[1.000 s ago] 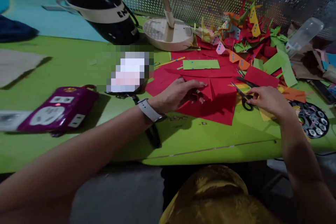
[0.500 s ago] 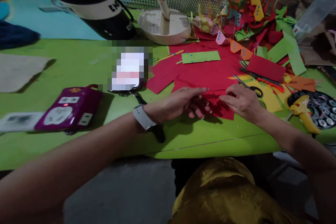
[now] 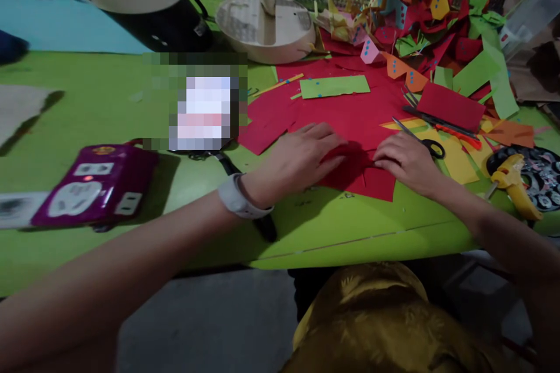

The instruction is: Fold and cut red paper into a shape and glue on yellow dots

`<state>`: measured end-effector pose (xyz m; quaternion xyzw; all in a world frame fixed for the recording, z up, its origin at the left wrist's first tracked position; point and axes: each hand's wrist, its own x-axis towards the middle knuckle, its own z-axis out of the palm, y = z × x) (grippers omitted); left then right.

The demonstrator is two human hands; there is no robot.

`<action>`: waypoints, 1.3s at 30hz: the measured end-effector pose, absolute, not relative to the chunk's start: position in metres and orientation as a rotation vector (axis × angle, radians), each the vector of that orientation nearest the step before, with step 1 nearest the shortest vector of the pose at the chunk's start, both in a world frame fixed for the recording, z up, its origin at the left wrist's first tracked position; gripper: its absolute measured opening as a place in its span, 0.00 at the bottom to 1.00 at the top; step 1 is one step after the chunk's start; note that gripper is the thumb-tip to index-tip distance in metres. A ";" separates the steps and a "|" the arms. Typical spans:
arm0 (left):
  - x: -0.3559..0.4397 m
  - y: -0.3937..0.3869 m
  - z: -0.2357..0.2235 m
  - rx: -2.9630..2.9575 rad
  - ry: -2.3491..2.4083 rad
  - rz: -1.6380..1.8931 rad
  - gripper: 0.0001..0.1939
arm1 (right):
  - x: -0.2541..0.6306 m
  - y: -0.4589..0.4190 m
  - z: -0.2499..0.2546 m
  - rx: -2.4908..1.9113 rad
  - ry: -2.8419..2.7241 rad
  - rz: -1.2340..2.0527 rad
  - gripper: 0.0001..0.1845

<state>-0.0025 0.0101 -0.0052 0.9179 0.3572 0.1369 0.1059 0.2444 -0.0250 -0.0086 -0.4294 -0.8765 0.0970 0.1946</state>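
Note:
Red paper [image 3: 371, 182] lies in front of me on the green table, with other red sheets under and behind it. My left hand [image 3: 308, 154], a grey band at its wrist, is palm down at the paper's left side. Its thumb and fingers are apart, though the fingertips are partly hidden in shadow. On the right, my right hand [image 3: 406, 163] is closed, thumb and fingers pinched at the edge of the red paper. Scissors [image 3: 431, 145] with black handles lie just behind that hand. A light green paper strip [image 3: 335, 87] rests on the red sheets.
A phone [image 3: 203, 111] with a blurred screen and a purple power box [image 3: 98, 183] are on the left. Behind stand a black bottle [image 3: 175, 23] and a round white dish [image 3: 266, 49]. Cut paper scraps [image 3: 411, 41] pile at back right. A yellow glue gun [image 3: 516, 183] lies far right.
My left hand has turned palm down and come onto the red paper. My right hand has moved slightly right and down, its fingers now at the paper's edge. The view has shifted slightly.

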 end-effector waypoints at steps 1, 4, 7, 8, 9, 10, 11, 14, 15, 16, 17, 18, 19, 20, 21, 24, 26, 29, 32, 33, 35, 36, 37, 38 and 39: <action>-0.002 0.012 -0.008 2.713 1.034 0.415 0.18 | 0.244 -0.025 -0.009 -1.223 -2.417 0.302 0.09; -0.002 0.014 -0.009 2.753 1.014 0.464 0.19 | 0.242 -0.025 -0.012 -1.306 -2.305 0.395 0.09; -0.003 0.010 -0.008 2.833 1.013 0.433 0.18 | 0.239 -0.027 -0.013 -1.360 -2.234 0.462 0.09; -0.003 0.009 -0.007 2.857 1.017 0.415 0.17 | 0.238 -0.027 -0.013 -1.370 -2.222 0.476 0.09; -0.003 0.008 -0.007 2.878 1.024 0.400 0.17 | 0.236 -0.028 -0.013 -1.382 -2.211 0.480 0.10; -0.003 0.008 -0.007 2.898 1.027 0.394 0.17 | 0.235 -0.029 -0.014 -1.397 -2.204 0.475 0.10; -0.003 0.008 -0.007 2.919 1.027 0.398 0.17 | 0.234 -0.030 -0.014 -1.414 -2.198 0.462 0.10; -0.003 0.009 -0.008 3.008 1.009 0.444 0.16 | 0.231 -0.033 -0.013 -1.469 -2.171 0.393 0.07; -0.002 0.009 -0.009 3.040 1.002 0.454 0.15 | 0.230 -0.033 -0.012 -1.484 -2.160 0.379 0.06; -0.002 0.009 -0.009 3.065 0.994 0.459 0.15 | 0.228 -0.033 -0.011 -1.501 -2.151 0.372 0.05; -0.002 0.009 -0.009 3.084 0.989 0.456 0.15 | 0.227 -0.033 -0.010 -1.521 -2.141 0.368 0.05; -0.002 0.008 -0.009 3.099 0.981 0.451 0.15 | 0.226 -0.033 -0.010 -1.543 -2.133 0.367 0.05; -0.002 0.008 -0.009 3.107 0.977 0.441 0.15 | 0.225 -0.033 -0.009 -1.563 -2.129 0.367 0.06; -0.002 0.008 -0.009 3.110 0.978 0.432 0.14 | 0.224 -0.032 -0.008 -1.580 -2.126 0.364 0.06; -0.001 0.007 -0.009 3.109 0.986 0.420 0.14 | 0.223 -0.032 -0.007 -1.593 -2.126 0.361 0.06; -0.001 0.007 -0.008 3.095 1.012 0.382 0.13 | 0.220 -0.032 -0.007 -1.612 -2.132 0.358 0.07; 0.000 0.007 -0.009 3.083 1.018 0.383 0.13 | 0.220 -0.032 -0.008 -1.616 -2.122 0.350 0.06; 0.001 0.008 -0.010 3.077 1.026 0.391 0.15 | 0.219 -0.034 -0.008 -1.641 -2.066 0.327 0.05; 0.002 0.008 -0.011 3.102 1.036 0.369 0.16 | 0.217 -0.036 -0.008 -1.687 -1.989 0.295 0.05; 0.002 0.008 -0.012 3.108 1.041 0.362 0.16 | 0.216 -0.036 -0.008 -1.702 -1.970 0.287 0.05; 0.003 0.008 -0.012 3.108 1.043 0.341 0.16 | 0.215 -0.036 -0.008 -1.727 -1.944 0.290 0.04; 0.004 0.008 -0.012 3.100 1.042 0.328 0.16 | 0.215 -0.035 -0.009 -1.736 -1.934 0.302 0.04; 0.004 0.007 -0.011 3.090 1.038 0.315 0.16 | 0.215 -0.034 -0.009 -1.742 -1.924 0.318 0.04; 0.004 0.007 -0.011 3.079 1.036 0.303 0.16 | 0.215 -0.034 -0.010 -1.745 -1.915 0.337 0.03; 0.004 0.007 -0.011 3.068 1.037 0.297 0.16 | 0.215 -0.032 -0.011 -1.745 -1.908 0.355 0.03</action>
